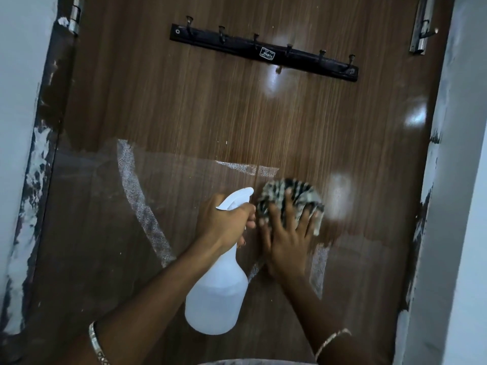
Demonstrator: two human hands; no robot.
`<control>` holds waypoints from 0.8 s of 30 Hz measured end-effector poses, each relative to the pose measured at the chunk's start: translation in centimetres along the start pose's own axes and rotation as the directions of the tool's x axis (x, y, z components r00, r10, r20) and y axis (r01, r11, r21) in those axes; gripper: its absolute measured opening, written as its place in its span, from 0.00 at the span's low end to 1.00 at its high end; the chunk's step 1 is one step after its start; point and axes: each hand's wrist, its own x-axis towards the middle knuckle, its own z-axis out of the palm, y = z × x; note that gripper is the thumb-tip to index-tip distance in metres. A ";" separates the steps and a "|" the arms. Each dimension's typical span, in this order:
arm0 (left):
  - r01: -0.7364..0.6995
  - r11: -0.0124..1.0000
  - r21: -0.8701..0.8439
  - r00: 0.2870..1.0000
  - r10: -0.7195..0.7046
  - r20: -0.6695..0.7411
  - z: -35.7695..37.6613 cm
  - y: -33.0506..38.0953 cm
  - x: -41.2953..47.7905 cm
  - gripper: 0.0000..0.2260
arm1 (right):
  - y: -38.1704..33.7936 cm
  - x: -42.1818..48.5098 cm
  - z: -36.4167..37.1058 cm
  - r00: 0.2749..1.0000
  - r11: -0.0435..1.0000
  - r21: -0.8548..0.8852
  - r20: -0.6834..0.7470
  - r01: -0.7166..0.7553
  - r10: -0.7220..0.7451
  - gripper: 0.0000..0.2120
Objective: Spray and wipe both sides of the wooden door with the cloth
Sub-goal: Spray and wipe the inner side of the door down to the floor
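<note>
A brown wooden door [184, 114] fills the view, with wet streaks and foam smears across its lower half. My left hand [224, 222] grips the neck and trigger of a white spray bottle [218, 293], nozzle pointing right toward the cloth. My right hand [287, 233] presses a black-and-white striped cloth [290, 196] flat against the door, fingers spread over it. The cloth is blurred.
A black coat-hook rail [263, 52] with several hooks is screwed across the upper door. A metal hinge [76, 14] sits at top left and a metal latch [421, 27] at top right. Paint-smeared frame edges and pale walls [469, 180] flank the door.
</note>
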 end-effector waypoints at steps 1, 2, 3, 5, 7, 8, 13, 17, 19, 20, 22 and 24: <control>0.003 1.000 0.004 1.000 -0.003 0.008 -0.3 0.0 -0.1 0.13 | -0.2 -2.0 0.4 0.999 0.999 -0.012 0.027 0.042 -0.041 0.24; 0.005 1.000 0.008 1.000 -0.005 0.018 -0.5 0.0 -0.2 0.15 | -0.2 -3.0 0.5 0.997 0.997 -0.023 0.050 0.068 -0.066 0.24; 0.011 1.000 0.004 1.000 -0.011 0.023 -0.7 0.1 -0.3 0.15 | -0.1 -3.1 0.4 0.994 0.996 -0.031 0.070 0.082 -0.080 0.24; 0.012 1.000 0.003 1.000 -0.012 0.016 -0.9 0.5 -0.5 0.07 | 0.1 -1.1 -0.4 0.992 0.994 -0.054 0.085 0.099 -0.094 0.25; 0.006 1.000 0.022 1.000 -0.006 0.007 -1.3 0.8 -0.7 0.05 | 0.1 2.6 -1.3 0.990 0.994 -0.045 0.099 0.104 -0.099 0.26; 0.009 1.000 0.026 1.000 -0.009 0.006 -1.4 0.8 -0.6 0.06 | 0.0 4.9 -1.7 0.990 0.995 -0.028 0.107 0.096 -0.092 0.26; 0.036 0.999 0.011 0.999 -0.036 -0.004 -1.9 0.2 -0.4 0.03 | -1.4 12.8 -3.2 0.996 0.999 -0.013 0.080 0.051 -0.050 0.27; 0.016 1.000 0.011 0.999 -0.016 -0.043 -3.1 0.2 -1.1 0.02 | -2.9 7.6 -1.2 0.999 1.000 0.000 0.042 0.025 -0.025 0.27; 0.013 1.000 0.002 0.999 -0.013 -0.048 -3.8 0.4 -1.4 0.03 | -3.5 2.2 0.2 0.990 0.993 -0.016 0.084 0.114 -0.112 0.27; 0.011 1.000 0.004 0.999 -0.011 -0.047 -4.1 0.5 -1.5 0.04 | -3.6 -0.2 0.7 0.978 0.983 -0.030 0.109 0.182 -0.178 0.27; 0.006 1.000 0.031 0.998 -0.005 -0.059 -4.7 0.6 -1.6 0.05 | -3.2 -2.7 0.9 0.952 0.959 -0.049 0.148 0.278 -0.268 0.25; -0.002 0.998 0.059 0.997 0.007 -0.078 -5.5 0.7 -1.5 0.04 | -2.8 -1.7 0.4 0.937 0.945 -0.064 0.167 0.321 -0.307 0.25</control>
